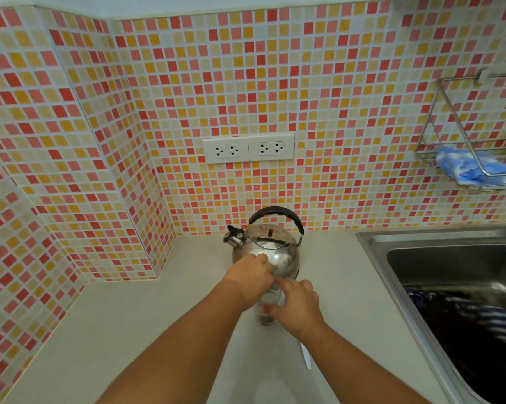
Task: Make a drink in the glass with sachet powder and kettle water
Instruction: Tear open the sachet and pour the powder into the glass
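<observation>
A clear glass [268, 304] stands on the counter just in front of a shiny steel kettle [278, 253] with a black handle and a spout pointing left. My right hand [297, 307] wraps the glass from the right, thumb across its side and forefinger up by the rim. Above the mouth of the glass my left hand [251, 277] hovers with its fingers bunched together. Whatever they pinch is hidden. No sachet shows clearly. A thin white strip [305, 355] lies on the counter beside my right forearm.
The beige counter [146, 330] runs into a tiled corner on the left. On the right is a steel sink [450, 266] with dark and striped cloth inside. Two wall sockets [248, 149] sit above the kettle. A wire rack [467, 158] holding a blue cloth hangs at right.
</observation>
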